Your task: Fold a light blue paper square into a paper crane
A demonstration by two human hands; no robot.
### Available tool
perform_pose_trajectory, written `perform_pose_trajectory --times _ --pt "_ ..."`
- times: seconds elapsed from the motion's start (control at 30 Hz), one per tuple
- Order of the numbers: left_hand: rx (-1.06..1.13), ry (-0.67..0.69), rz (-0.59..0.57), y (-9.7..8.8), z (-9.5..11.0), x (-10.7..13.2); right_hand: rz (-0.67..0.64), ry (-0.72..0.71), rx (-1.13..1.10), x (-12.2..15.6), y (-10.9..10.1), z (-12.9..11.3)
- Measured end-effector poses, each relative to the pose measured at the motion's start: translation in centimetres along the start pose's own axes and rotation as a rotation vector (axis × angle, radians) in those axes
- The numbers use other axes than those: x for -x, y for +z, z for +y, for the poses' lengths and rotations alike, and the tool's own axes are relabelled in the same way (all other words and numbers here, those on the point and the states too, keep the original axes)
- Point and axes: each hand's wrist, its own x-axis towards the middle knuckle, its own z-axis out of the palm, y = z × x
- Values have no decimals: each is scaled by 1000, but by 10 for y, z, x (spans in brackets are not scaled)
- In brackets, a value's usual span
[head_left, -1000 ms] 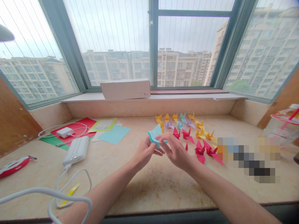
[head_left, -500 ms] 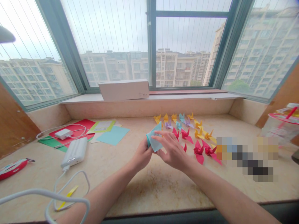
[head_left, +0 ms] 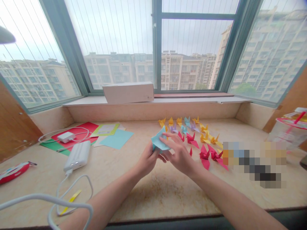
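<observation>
A partly folded sheet of light blue origami paper (head_left: 158,142) is held above the counter, between both hands. My left hand (head_left: 149,158) grips its lower left side, thumb in front. My right hand (head_left: 178,150) has its fingers on the paper's right side and front face. The far right-hand fingertips are partly hidden behind the paper. Just right of the hands stand several folded paper cranes: red cranes (head_left: 204,155) nearest, yellow cranes (head_left: 205,138) and purple cranes (head_left: 193,126) behind them.
Flat coloured sheets, among them a blue sheet (head_left: 117,139), lie at left. A white power bank (head_left: 78,156) with cables (head_left: 72,202) sits nearer me. At right stands a plastic cup (head_left: 289,132) with a red straw. A white box (head_left: 129,93) rests on the sill.
The folded blue paper has tilted, its upper flap now lying lower and spread flatter to the right. My right fingers have shifted slightly along it; both hands keep hold.
</observation>
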Motion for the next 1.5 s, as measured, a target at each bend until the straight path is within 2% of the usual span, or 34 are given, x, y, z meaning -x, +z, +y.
perform_pose_trajectory --times 0.1,0.23,0.4,0.57,0.7,0.8,0.9,1.03,1.23,1.3,1.5 --pt "28 -18 -1 1 0 1 -35 17 13 1 1 2" --pt "98 -19 -15 0 -1 2 -21 41 -109 1 3 3" --pt "82 12 -36 -3 -6 1 121 31 -210 -1 1 0" --pt "25 21 -89 -3 -8 3 243 101 -226 -5 -2 -3" --pt "39 -12 -148 -2 -4 8 194 221 -248 -5 -3 -5" --pt "168 -64 -187 -2 0 8 173 266 -244 -3 -5 -6" --pt "300 -119 -168 -2 6 5 165 247 -237 -2 -5 -5" --pt "331 -180 -91 -2 11 1 134 200 -162 -2 -5 -2" --pt "345 -134 -35 -4 4 0 73 56 -143 -5 0 1" --pt "341 -104 -51 -5 1 0 74 29 -140 -5 0 1" --pt "251 -95 -195 -7 -3 2 59 87 -230 -3 -2 0"
